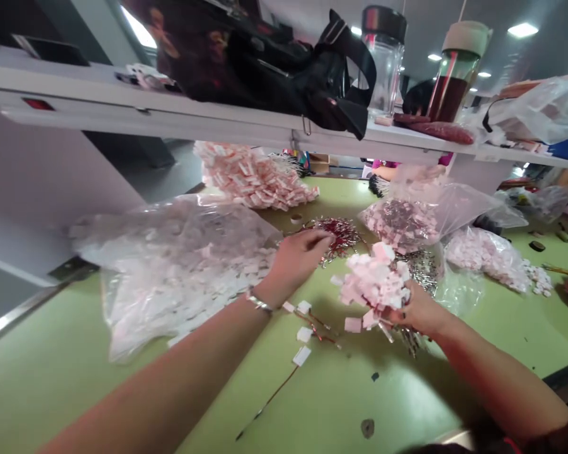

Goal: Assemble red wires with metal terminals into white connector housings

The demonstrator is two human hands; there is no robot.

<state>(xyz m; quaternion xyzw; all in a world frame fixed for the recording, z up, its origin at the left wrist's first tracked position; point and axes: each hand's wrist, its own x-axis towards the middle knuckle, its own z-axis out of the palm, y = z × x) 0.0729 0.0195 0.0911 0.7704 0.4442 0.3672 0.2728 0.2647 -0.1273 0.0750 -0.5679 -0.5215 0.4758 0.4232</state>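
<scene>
Right hand (414, 309) is gripping tagged wire bundle (376, 284), tags pointing up-left; left hand (296, 255) is reaching, fingers loosely curled, touching red wire pile (343, 233).

The surface (76, 391) is smooth, matt green. Clear plastic bags (180, 265) look glossy and crinkled. The pink-white tags (373, 280) seem matt paper. The red wire pile (341, 234) glints like metal, as does the wrist bangle (259, 304).

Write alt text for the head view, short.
The right hand holds a bunch of pink-tagged wires above a green table, while the left hand reaches to a pile of red wires. Clear bags of tags lie around; a black bag sits on the shelf above.
</scene>
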